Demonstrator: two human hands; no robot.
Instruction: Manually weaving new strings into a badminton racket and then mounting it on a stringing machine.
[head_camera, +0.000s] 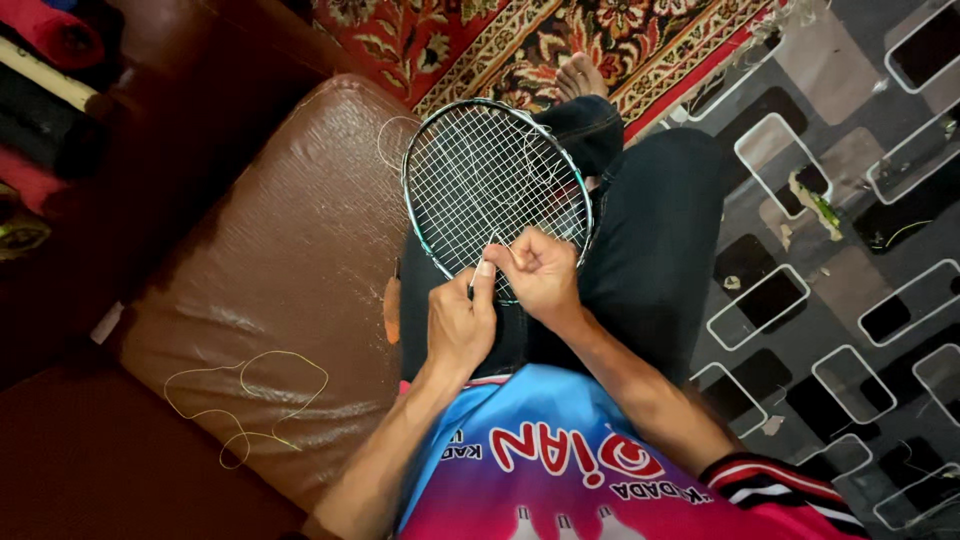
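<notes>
The left hand grips a thin tool. The right hand pinches a string at the racket on the lap.

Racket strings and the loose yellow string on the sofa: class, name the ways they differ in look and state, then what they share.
The racket strings are pale and woven into a taut, straight grid inside the frame; the yellow string lies slack in loose curls. The racket strings rest on the person's lap, under both hands; the yellow string lies on the brown sofa, untouched. Both are thin cord.
</notes>
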